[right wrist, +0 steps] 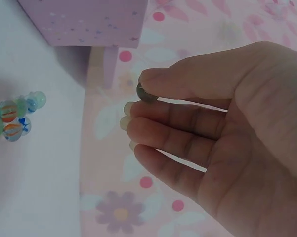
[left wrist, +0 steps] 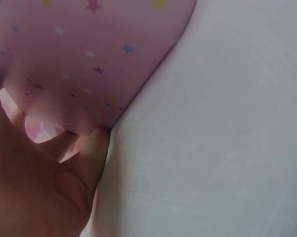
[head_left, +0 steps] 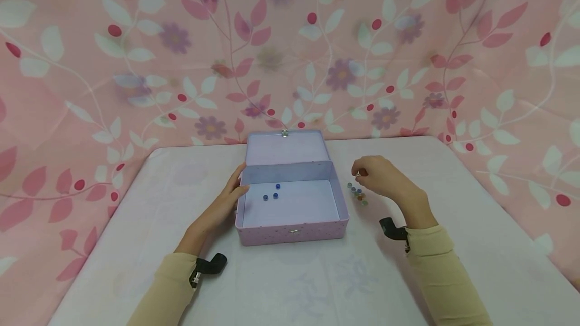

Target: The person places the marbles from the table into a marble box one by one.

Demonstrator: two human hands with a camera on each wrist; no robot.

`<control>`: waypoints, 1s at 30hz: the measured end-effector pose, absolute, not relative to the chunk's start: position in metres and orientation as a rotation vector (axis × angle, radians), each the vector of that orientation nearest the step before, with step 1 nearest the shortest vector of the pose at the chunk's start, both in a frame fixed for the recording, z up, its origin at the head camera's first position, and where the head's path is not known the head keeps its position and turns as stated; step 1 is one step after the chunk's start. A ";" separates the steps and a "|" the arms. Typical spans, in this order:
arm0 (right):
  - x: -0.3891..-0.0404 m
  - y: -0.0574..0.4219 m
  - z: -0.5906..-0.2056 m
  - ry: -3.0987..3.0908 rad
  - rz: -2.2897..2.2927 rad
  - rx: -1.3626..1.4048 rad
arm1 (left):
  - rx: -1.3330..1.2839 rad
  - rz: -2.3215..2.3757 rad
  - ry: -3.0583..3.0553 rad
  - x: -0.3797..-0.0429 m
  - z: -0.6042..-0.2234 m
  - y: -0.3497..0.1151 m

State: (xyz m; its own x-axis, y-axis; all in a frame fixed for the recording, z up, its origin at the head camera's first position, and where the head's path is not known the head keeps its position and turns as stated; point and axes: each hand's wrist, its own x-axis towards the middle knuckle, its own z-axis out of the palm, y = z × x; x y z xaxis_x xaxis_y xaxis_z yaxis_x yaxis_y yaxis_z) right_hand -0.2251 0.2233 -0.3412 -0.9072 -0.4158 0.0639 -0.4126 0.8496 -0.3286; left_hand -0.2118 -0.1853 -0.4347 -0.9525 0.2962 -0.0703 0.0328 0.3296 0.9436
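A lilac tin box (head_left: 292,235) with a star print stands with its lid (head_left: 287,148) raised at the back. Several blue marbles (head_left: 276,195) lie inside, toward the left. My left hand (head_left: 222,205) holds the box's left side, thumb over the rim; in the left wrist view, fingers touch the starry wall (left wrist: 89,64). To the right of the box, my right hand (head_left: 382,177) is raised over the table and pinches a dark marble (right wrist: 146,94) between thumb and fingertip. Below that hand lies a cluster of coloured glass marbles (right wrist: 10,112), some with orange or blue swirls.
A white cloth (head_left: 181,180) covers the table. Behind it and at both sides hangs a pink floral curtain (head_left: 290,64). A black wrist camera (head_left: 211,264) sits on the left sleeve, and another camera (head_left: 392,229) on the right.
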 end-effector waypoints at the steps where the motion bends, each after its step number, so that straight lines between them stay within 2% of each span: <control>1: -0.225 0.222 -0.341 3.015 -0.534 -0.683 | 0.300 1.667 2.366 -0.212 -0.435 -0.186; 30: -0.210 0.179 -0.338 3.053 -0.626 -0.980 | 0.286 1.671 2.364 -0.213 -0.435 -0.186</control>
